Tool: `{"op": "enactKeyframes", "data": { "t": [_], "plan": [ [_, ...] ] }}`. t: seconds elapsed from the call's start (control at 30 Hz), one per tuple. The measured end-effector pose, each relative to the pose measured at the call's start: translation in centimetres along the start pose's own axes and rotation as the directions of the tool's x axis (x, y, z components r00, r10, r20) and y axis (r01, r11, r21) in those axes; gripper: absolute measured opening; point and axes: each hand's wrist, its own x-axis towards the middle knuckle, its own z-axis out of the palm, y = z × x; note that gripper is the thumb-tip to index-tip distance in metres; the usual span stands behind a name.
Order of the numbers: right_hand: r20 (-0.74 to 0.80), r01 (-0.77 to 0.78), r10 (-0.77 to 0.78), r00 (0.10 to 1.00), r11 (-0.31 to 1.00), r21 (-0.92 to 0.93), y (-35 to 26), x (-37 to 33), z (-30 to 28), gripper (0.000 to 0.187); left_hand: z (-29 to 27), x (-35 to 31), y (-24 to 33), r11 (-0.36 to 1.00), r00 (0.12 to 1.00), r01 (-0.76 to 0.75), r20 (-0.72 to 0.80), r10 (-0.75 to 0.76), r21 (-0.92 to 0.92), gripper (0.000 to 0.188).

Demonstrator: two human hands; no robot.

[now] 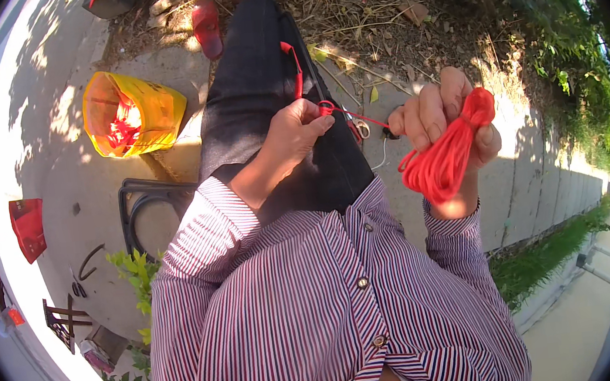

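Landmark for positions: the dark trouser leg (267, 112), running from the striped shirt (316, 301) up toward the top of the view.

Left hand (298, 128): lies on the trouser leg, near its right edge. Fingers curled, tips pressed together on a small loop of red cord (326, 108). A short tail of the same cord runs up the leg from the loop and ends in a small bend near the middle of the leg.

Right hand (440, 118): raised to the right of the trouser leg, clear of it. Fingers wrapped round a thick coil of red cord (449, 149); thumb pressed on the coil's outer side. The coil hangs below the fist in a bundle of long loops. One taut strand runs from the coil leftward to the loop in the left hand.

Between the two hands, just right of the leg, a small pair of scissors (359, 130) lies on the pavement; detail too small to read further.

Surroundings, relative to the leg: a yellow bag (144, 114) with red material inside stands to the left, well apart. A red sandal (207, 26) lies near the leg's upper left. A dark curved frame (145, 207) lies to the lower left. Dry leaves and green bushes (548, 31) lie to the upper right.
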Motion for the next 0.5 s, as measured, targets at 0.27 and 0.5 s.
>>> {"op": "enactKeyframes", "data": {
  "t": [0.27,0.5],
  "plan": [
    [0.054,-0.079,0.073,0.996,0.991,0.107,1.6,-3.9,7.6,0.045,1.7,-2.2,-0.7,0.970,0.990,-0.070,-0.106,0.097,0.234,0.024],
    [0.326,0.350,-0.193,0.925,0.768,-0.537,-1.2,0.1,3.6,0.026,2.6,-2.6,4.0,0.583,0.729,-0.602,0.078,0.680,0.545,0.028]
  ]
}}
